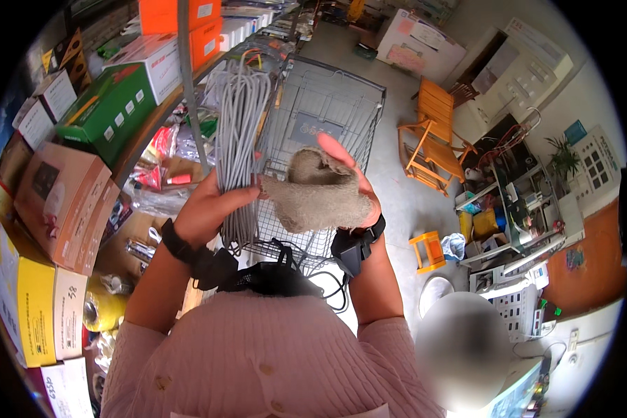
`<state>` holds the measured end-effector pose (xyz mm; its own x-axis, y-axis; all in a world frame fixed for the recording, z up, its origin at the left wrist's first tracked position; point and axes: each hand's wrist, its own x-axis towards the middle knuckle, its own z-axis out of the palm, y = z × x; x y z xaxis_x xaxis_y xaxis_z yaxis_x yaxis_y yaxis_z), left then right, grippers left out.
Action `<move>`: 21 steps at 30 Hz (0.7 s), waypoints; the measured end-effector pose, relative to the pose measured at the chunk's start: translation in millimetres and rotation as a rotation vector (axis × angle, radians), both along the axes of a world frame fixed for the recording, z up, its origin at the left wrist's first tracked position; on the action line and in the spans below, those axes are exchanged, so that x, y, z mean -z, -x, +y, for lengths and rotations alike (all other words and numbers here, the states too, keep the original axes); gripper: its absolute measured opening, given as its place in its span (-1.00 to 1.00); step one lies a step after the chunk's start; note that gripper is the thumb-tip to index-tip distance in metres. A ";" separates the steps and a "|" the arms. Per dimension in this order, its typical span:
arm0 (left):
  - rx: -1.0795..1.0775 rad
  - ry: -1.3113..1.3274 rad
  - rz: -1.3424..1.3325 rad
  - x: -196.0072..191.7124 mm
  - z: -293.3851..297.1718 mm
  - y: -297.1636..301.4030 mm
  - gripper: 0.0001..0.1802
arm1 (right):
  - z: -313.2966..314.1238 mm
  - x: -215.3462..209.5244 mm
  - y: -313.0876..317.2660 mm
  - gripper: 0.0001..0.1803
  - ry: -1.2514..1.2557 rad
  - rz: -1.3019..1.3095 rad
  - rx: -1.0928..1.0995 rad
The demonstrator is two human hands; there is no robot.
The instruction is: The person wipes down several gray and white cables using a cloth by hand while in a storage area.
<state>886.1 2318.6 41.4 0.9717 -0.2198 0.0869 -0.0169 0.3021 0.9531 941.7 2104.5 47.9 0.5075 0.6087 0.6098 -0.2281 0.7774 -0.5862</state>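
My left hand [214,207] is closed round a long looped bundle of grey cable [244,118], its thumb lying across the front of the coils. The bundle hangs roughly upright beside the wire shopping cart [325,78]. In my right hand [366,187] is a grey-brown cloth [320,203], bunched and folded open at the top. The right thumb sticks up behind the cloth, and most of the other fingers are hidden by it. The cloth's left corner reaches the tip of my left thumb. Both hands are held over the cart's near end.
Shelves on the left carry a green box [111,104], a brown carton [63,202] and bagged goods. A metal post [188,76] stands close by the cable. To the right are a wooden chair [435,136], an orange stool [427,252] and a cluttered rack [508,202]. A blurred round shape is lower right.
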 end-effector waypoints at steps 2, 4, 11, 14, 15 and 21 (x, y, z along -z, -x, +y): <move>0.053 0.018 -0.014 -6.8 -3.5 0.1 -0.45 | -13.3 14.1 -20.8 -0.44 -0.139 0.206 -0.225; 0.074 0.000 -0.033 -13.1 -3.5 1.4 -0.44 | -14.0 13.5 -21.0 -0.44 -0.321 0.205 -0.057; 0.093 -0.068 -0.127 -11.9 -12.9 -1.1 -0.45 | -29.3 11.2 -23.1 -0.39 -0.410 0.428 0.317; 0.066 -0.058 -0.119 -14.4 -23.0 -1.3 -0.46 | -27.3 4.4 -14.4 -0.38 -0.066 0.419 0.565; 0.070 -0.036 -0.119 -16.0 -26.7 -2.3 -0.46 | -25.3 -1.0 -12.1 -0.37 0.340 0.177 0.714; 0.142 -0.009 -0.023 -14.7 -44.3 -6.7 -0.42 | -18.3 7.9 -5.7 -0.43 0.646 -0.135 0.725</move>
<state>892.8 2274.2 56.2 0.9284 -0.3561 0.1062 0.0038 0.2948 0.9556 947.4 2086.1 40.0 0.8408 0.4141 0.3488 0.2779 0.2229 -0.9344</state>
